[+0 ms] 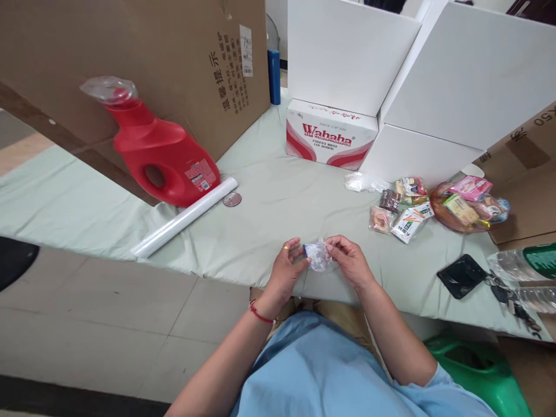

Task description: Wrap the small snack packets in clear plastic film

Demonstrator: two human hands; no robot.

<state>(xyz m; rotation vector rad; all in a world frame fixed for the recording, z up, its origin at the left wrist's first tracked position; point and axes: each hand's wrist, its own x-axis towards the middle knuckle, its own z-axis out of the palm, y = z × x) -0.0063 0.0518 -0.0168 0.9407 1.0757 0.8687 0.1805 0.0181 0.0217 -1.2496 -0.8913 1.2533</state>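
Note:
A small packet in crinkled clear plastic (319, 258), with a blue edge at its left end, is between my hands near the table's front edge. My left hand (287, 267) grips its left end between thumb and fingers, the fingertips partly behind it. With thumb and fingers pinched, my right hand (347, 262) holds the plastic at the right end. What lies inside the plastic is too small to make out.
A red jug (174, 153), its top covered in clear plastic, leans by a large cardboard box (143, 35). Beside it lie a film roll (186, 217) and a round disc (231, 199). Snack packets (408, 223), a filled bowl (438, 215), a black tray (461, 275) and keys (515, 304) sit right.

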